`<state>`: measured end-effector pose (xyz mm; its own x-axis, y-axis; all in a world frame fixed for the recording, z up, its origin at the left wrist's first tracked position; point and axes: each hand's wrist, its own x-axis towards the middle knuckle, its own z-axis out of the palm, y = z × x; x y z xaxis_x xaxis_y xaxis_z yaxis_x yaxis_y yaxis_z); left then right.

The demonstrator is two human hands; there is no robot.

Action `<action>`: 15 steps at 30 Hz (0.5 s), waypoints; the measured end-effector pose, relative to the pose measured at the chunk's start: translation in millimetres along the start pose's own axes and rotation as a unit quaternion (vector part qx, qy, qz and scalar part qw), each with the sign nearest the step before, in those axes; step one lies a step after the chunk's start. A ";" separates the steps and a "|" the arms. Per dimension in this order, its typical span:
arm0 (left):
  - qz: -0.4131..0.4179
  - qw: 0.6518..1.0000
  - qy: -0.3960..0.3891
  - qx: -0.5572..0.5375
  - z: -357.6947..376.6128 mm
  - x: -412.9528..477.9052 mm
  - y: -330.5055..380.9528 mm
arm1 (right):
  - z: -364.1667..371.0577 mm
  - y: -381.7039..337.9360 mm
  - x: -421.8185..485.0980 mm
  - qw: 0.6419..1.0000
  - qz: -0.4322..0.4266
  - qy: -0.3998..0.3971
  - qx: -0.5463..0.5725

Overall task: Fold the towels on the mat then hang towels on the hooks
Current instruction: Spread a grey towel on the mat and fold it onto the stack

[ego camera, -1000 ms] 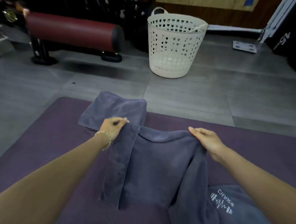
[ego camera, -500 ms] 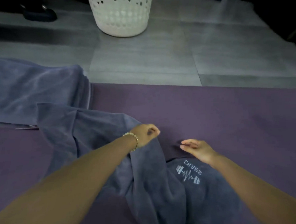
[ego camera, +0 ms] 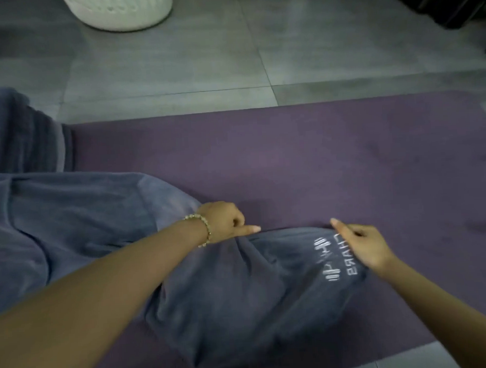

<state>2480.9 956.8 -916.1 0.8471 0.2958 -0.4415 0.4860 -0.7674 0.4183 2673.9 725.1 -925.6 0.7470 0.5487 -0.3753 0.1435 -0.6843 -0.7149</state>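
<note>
Midway through folding, the left hand (ego camera: 224, 222) grips the grey logo towel (ego camera: 242, 296) with curled fingers and the right hand (ego camera: 363, 245) pinches its edge on the purple mat (ego camera: 319, 157). Drawing both corners taut and level should square the crease.

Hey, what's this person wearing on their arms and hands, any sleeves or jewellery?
No sleeves or gloves show; both forearms are bare. A bracelet of small pale gold beads circles the wrist of the left hand. The right hand and wrist carry no jewellery in view. The nails look longish and pale.
</note>
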 end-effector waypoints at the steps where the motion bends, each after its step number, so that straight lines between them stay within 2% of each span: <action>1: 0.010 0.997 0.049 -0.055 -5.1 8.1 7.5 | -18.5 7.1 -0.5 0.998 -0.004 0.055 0.017; 3: 0.042 0.974 0.173 -0.143 -15.1 23.3 24.0 | -50.7 20.2 -3.5 0.987 -0.001 0.142 0.070; 4: 0.047 0.963 0.207 -0.168 -19.1 30.4 31.0 | -62.8 27.4 -5.5 0.983 0.010 0.152 0.102; 5: 0.038 0.964 0.194 -0.178 -20.9 37.2 35.7 | -71.1 32.2 -9.5 0.983 0.026 0.135 0.121; 8: -0.032 0.996 0.001 -0.084 -9.0 45.1 52.5 | -77.4 49.8 -24.8 0.992 0.097 -0.012 0.084; 9: -0.044 0.996 -0.021 -0.068 -1.3 47.9 56.4 | -76.5 52.3 -29.5 0.988 0.123 -0.049 0.076; 11: -0.051 0.990 0.011 -0.129 12.8 54.5 64.9 | -70.2 56.2 -33.8 0.984 0.143 -0.081 0.075; 13: -0.064 0.977 0.031 -0.200 24.5 64.0 75.6 | -60.8 56.8 -35.8 0.987 0.104 -0.098 0.079; 15: -0.069 0.980 0.015 -0.188 33.0 72.5 87.0 | -51.5 55.9 -37.9 0.987 0.056 -0.133 0.067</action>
<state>2577.4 892.7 -937.9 0.7712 0.4022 -0.4934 0.6361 -0.4573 0.6215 2687.1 641.3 -920.9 0.5541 0.5914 -0.5859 -0.0317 -0.6883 -0.7247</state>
